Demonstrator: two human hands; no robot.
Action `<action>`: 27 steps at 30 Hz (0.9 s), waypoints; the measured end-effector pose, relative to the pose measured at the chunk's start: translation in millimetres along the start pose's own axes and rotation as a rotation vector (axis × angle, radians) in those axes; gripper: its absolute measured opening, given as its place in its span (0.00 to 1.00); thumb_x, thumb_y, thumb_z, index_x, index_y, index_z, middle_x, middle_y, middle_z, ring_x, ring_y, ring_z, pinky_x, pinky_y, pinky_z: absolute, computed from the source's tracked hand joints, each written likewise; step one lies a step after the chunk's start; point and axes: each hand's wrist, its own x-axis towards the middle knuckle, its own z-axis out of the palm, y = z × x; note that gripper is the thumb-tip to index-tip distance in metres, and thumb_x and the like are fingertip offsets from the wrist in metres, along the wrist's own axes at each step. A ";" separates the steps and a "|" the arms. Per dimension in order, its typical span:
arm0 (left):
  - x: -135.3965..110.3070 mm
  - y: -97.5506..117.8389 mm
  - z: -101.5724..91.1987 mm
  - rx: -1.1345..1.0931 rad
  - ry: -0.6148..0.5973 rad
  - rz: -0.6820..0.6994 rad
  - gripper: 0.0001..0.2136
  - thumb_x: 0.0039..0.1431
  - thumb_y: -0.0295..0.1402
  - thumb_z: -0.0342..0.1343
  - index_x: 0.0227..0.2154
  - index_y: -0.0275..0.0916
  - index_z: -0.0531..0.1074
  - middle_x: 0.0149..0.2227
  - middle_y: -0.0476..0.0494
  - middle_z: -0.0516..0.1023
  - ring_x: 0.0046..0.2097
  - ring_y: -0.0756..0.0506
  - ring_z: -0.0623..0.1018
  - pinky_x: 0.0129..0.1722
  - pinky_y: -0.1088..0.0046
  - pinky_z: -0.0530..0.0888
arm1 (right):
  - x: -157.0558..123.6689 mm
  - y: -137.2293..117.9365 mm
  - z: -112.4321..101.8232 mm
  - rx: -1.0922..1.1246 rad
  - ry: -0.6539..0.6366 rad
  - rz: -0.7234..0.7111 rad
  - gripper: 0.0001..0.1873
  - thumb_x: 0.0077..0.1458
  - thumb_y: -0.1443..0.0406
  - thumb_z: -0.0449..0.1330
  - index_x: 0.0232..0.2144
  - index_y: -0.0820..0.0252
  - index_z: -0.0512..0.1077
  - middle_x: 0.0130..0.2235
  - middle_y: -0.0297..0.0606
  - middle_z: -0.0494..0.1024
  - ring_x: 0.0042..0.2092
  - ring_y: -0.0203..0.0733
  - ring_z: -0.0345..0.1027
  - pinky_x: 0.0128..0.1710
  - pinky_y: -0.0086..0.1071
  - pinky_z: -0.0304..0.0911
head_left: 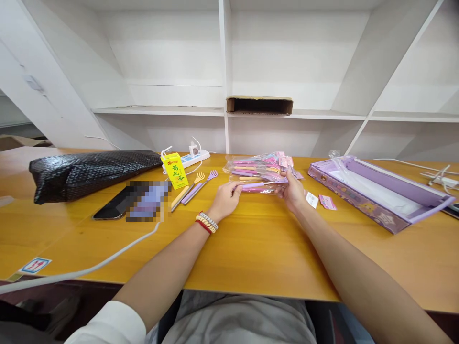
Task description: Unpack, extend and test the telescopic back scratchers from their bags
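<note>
My left hand is closed, its thumb and fingers pinching the purple handle of a back scratcher. The scratcher's thin metal rod runs right to my right hand, whose fingers are closed around its far end; the head is hidden there. Just behind and under it lies a pile of clear-bagged back scratchers with pink, yellow and purple handles and pink cards. Left of my left hand, a loose yellow back scratcher and a loose purple back scratcher lie side by side on the table.
A purple display box stands at right, beside a pink card and a white card. Leftward are a yellow drink carton, a power strip, a phone and a black bubble-wrapped package. White shelves rise behind.
</note>
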 end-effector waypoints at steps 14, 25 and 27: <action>-2.3 -0.5 -5.3 0.120 -0.141 0.011 0.16 0.57 0.43 0.47 0.35 0.39 0.75 0.36 0.44 0.78 0.37 0.46 0.75 0.37 0.72 0.67 | 3.8 6.6 -10.7 -0.448 -0.029 -0.246 0.16 0.40 0.55 0.63 0.30 0.59 0.71 0.18 0.29 0.67 0.19 0.30 0.56 0.17 0.24 0.50; -0.9 -16.2 1.1 0.361 -0.231 -0.018 0.14 0.57 0.41 0.49 0.32 0.39 0.76 0.33 0.41 0.72 0.37 0.44 0.72 0.38 0.69 0.67 | -0.6 4.8 -13.2 -1.260 -0.225 -0.505 0.20 0.41 0.60 0.64 0.39 0.59 0.70 0.40 0.40 0.71 0.42 0.44 0.64 0.43 0.36 0.59; -0.7 -17.9 2.2 0.373 -0.255 -0.014 0.14 0.57 0.41 0.49 0.31 0.40 0.77 0.32 0.41 0.72 0.37 0.44 0.72 0.39 0.69 0.67 | -0.4 7.3 -13.7 -1.358 -0.244 -0.519 0.16 0.43 0.62 0.63 0.37 0.58 0.71 0.41 0.42 0.68 0.44 0.45 0.63 0.45 0.36 0.57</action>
